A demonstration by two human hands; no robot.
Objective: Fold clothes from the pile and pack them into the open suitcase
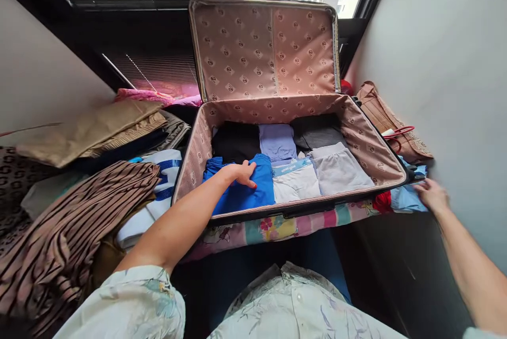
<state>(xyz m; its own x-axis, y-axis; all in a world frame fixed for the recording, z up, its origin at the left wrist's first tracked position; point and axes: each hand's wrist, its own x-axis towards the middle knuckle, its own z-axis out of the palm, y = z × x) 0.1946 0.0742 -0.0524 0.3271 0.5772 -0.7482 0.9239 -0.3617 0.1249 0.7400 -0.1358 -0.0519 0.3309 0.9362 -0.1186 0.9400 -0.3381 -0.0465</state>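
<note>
My left hand (240,172) lies flat on the folded blue shirt (241,194) in the suitcase's (198,143) front left corner, fingers together and pressing down, gripping nothing; my right hand (432,195) touches light blue cloth (406,199) just outside the suitcase's right corner, its fingers hidden, so I cannot tell their state.

Left hand (238,173) flat on blue garment (241,191) in open suitcase (277,109); right hand (432,195) on light-blue cloth (406,199).
</note>
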